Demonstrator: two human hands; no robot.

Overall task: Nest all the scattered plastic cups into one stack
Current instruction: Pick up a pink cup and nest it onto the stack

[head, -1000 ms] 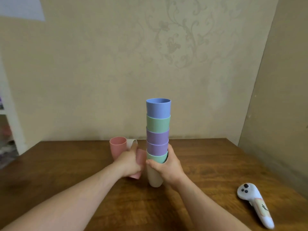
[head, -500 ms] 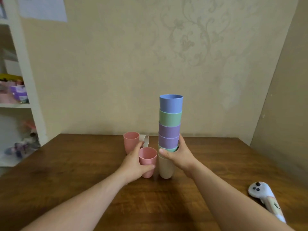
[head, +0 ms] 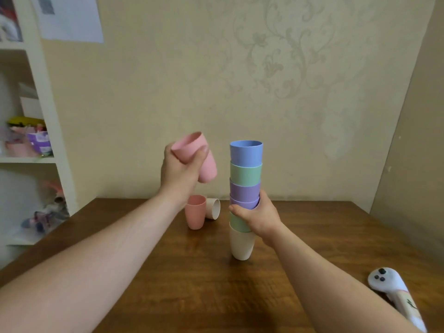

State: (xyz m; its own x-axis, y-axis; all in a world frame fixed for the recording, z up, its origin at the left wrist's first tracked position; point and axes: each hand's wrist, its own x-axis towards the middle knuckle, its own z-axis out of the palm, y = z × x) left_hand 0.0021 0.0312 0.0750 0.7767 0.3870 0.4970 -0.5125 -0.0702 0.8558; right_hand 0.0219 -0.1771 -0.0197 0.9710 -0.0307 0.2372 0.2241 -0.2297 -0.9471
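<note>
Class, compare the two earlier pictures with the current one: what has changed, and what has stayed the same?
The left hand has lifted its pink cup off the table up beside the stack's top, tilted. Unchanged: the right hand grips the stack; the other pink cup and the tipped cream cup remain behind.

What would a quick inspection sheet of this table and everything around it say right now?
Surface: brown wooden table, bare in front.
Job's things: cup stack upright, cream at the bottom, blue on top; pink cup raised and tilted beside it; salmon cup standing; cream cup on its side behind it.
Clutter: white controller at the near right edge.
Grippers: left hand grips the pink cup; right hand grips the stack's lower part.
Cables: nothing seen.
Surroundings: patterned wall, paper sheet, white shelf with blurred items.
</note>
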